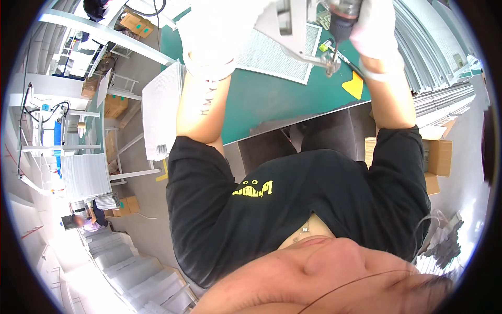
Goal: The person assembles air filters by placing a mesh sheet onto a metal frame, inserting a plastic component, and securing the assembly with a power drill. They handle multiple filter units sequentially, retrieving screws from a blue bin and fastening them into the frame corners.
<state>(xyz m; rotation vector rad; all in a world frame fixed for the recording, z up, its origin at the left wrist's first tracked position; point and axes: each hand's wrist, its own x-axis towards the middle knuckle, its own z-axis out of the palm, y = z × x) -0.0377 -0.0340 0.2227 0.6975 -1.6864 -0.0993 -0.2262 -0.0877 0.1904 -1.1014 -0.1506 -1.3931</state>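
Room over near tabletop, drill perhaps obstructive.

In front of me stretches a green-topped table. Grey floor lies around me. To my left I see a second green table, with cardboard boxes nearby. Bright light whitens the room's left side.

At one o'clock, the gloved right hand holds a drill over the green counter. A mesh panel lies toward twelve.
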